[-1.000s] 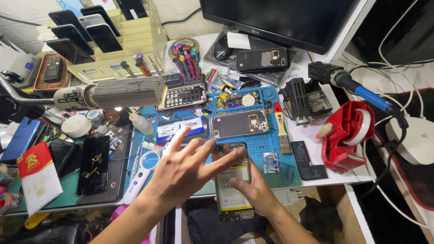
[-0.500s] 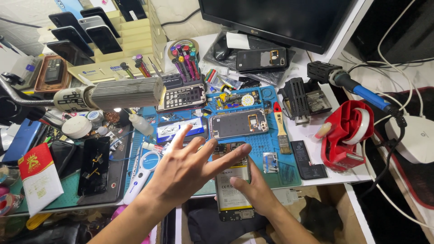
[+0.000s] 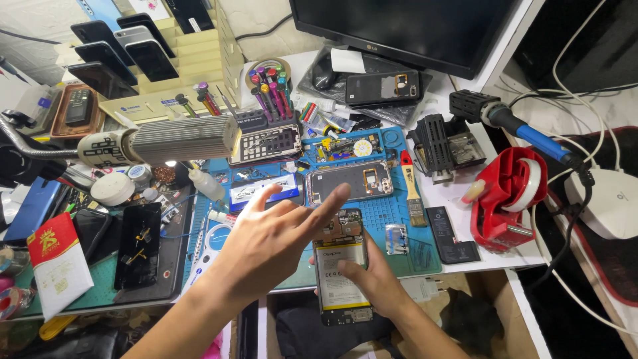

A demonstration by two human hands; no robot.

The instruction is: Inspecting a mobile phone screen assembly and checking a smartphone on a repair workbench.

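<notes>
Little changed since earlier: left hand still hovers fingers spread, holding nothing, over blue silicone repair mat. Right hand closed round opened black phone with exposed battery at mat's front edge. Stiff, light, fragile; grip by side edges

A white worktable fills the view, and a blue work mat lies on its middle. At the back stands a dark monitor, and beside it a cream stepped rack. A lamp with a ribbed metal head shines down. Below the table it is dark.
</notes>
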